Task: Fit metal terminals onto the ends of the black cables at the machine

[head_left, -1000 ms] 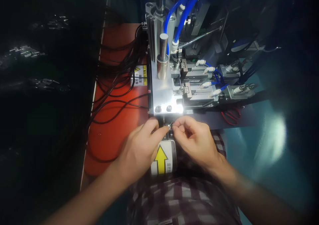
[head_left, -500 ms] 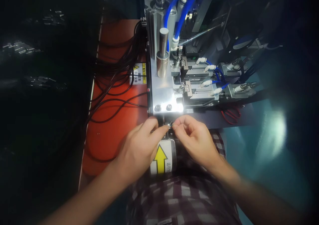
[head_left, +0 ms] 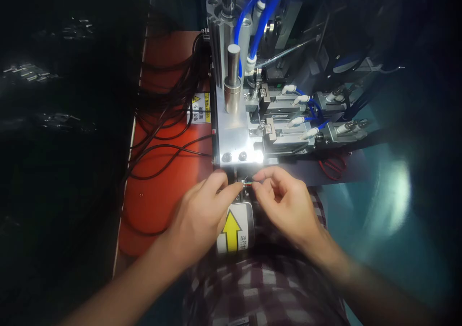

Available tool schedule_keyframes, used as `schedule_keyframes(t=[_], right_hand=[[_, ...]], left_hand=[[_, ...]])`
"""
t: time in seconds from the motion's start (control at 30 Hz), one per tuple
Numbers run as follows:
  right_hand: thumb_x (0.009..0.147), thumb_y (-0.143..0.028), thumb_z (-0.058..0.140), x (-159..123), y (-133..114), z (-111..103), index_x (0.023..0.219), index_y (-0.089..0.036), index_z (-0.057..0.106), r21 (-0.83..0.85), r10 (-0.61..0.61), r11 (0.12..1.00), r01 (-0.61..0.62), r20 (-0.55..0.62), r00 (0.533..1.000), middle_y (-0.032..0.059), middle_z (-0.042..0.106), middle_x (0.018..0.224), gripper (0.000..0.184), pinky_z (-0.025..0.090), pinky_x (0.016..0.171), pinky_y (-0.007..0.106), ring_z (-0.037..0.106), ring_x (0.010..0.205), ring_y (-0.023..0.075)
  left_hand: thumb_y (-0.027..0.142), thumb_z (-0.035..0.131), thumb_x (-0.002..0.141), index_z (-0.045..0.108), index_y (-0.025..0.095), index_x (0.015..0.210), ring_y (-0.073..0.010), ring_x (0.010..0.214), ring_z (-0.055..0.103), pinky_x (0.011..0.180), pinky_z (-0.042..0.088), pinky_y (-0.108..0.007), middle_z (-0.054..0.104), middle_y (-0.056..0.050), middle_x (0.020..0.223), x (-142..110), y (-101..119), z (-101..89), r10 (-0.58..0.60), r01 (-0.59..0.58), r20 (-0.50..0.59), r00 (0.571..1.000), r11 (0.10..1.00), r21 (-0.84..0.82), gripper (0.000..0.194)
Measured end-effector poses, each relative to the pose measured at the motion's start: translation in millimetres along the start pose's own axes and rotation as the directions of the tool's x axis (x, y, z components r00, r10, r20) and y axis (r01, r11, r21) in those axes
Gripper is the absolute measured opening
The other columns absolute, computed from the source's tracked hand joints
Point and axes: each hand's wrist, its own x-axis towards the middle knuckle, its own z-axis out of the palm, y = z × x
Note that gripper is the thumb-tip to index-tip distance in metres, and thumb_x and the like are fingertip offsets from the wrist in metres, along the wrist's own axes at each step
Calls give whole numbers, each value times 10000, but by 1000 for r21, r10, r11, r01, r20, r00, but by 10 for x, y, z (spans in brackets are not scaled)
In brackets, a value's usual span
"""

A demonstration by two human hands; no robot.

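Thin coloured wires (head_left: 249, 183) run between my two hands, just in front of the machine's bright metal block (head_left: 234, 141). Pinched closed, my right hand (head_left: 285, 194) grips these wires at their right side. My left hand (head_left: 205, 208) is closed too, its thumb and fingertips at a small white connector (head_left: 244, 183) where the wires end. Fingers partly hide the connector, and its details are too small to read. Below the hands lies a white label with a yellow arrow (head_left: 231, 230) on the machine's near end.
Black cables (head_left: 169, 109) cross an orange-red panel (head_left: 162, 201) on the left. Blue air hoses (head_left: 262, 32) rise at the back. Pneumatic cylinders (head_left: 285, 133) with white fittings stand to the right, with a red wire loop (head_left: 332, 167) near them. A warning label (head_left: 199, 108) is beside the block.
My right hand has shifted slightly right, away from my left hand, so more of the coloured wires shows between them. The view has moved a little.
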Motion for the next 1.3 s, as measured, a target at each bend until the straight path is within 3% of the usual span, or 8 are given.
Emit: schedule_keyframes(t=[0.2, 0.43, 0.63, 0.83, 0.97, 1.07, 1.17, 1.3], right_hand=[[846, -244, 521, 39, 21, 67, 774, -185, 579, -28, -67, 997, 67, 6, 998, -23, 521, 588, 110, 368, 509, 233, 474, 532, 113], [841, -307, 549, 73, 60, 29, 785, -174, 578, 218, 228, 943, -253, 135, 964, -58, 496, 518, 147, 271, 412, 210, 374, 434, 83], [816, -330, 599, 37, -1, 142, 785, -170, 580, 323, 183, 928, -184, 34, 983, -78, 415, 486, 163, 249, 411, 221, 336, 428, 81], [867, -271, 539, 12, 40, 211, 784, -181, 553, 174, -22, 984, 35, -72, 997, -67, 434, 538, 124, 305, 477, 230, 389, 482, 86], [841, -271, 556, 83, 49, 129, 729, -175, 531, 337, 218, 908, -249, 127, 968, -74, 423, 507, 150, 233, 424, 219, 327, 433, 70], [843, -313, 558, 123, 95, 79, 638, -189, 461, 440, 258, 812, -385, 321, 911, -98, 336, 429, 259, 166, 409, 224, 234, 393, 59], [896, -412, 488, 101, 174, 93, 734, -187, 499, 435, 228, 839, -327, 265, 937, -86, 403, 451, 278, 186, 409, 229, 275, 386, 71], [941, -433, 430, 46, 240, 197, 733, -202, 471, 268, 64, 960, -85, 88, 994, -55, 458, 580, 313, 299, 492, 236, 401, 514, 98]], left_hand=[[57, 460, 862, 669, 99, 1063, -147, 664, 568, 554, 496, -241, 566, -63, 806, -1, -23, 9, 12, -12, 2, 1000, 1000, -8, 294], [44, 467, 853, 677, 96, 1061, -146, 654, 564, 551, 492, -243, 556, -61, 801, -3, -19, 3, 2, -2, 6, 1000, 1000, -25, 300], [51, 452, 866, 679, 88, 1041, -149, 673, 569, 564, 497, -244, 562, -66, 798, 4, -16, -1, 21, -21, -6, 1000, 1000, -5, 289], [67, 452, 875, 678, 101, 1048, -142, 650, 558, 545, 478, -234, 556, -58, 788, 10, -16, 11, 7, -7, -13, 1000, 1000, -9, 287], [73, 459, 876, 672, 104, 1056, -141, 658, 555, 571, 489, -240, 550, -57, 800, 4, -22, 5, 5, -5, 14, 1000, 1000, -19, 280], [84, 458, 883, 666, 104, 1065, -147, 667, 557, 578, 496, -248, 546, -58, 811, -6, -30, 3, 0, 1, 29, 1000, 1000, -29, 277], [85, 458, 882, 652, 113, 1095, -154, 698, 571, 597, 505, -254, 545, -60, 839, -9, -29, -4, -18, 22, 59, 998, 998, -54, 289], [77, 450, 883, 628, 117, 1087, -169, 820, 600, 709, 528, -268, 570, -75, 916, 4, 0, -69, -95, 103, 79, 992, 990, -93, 274]])
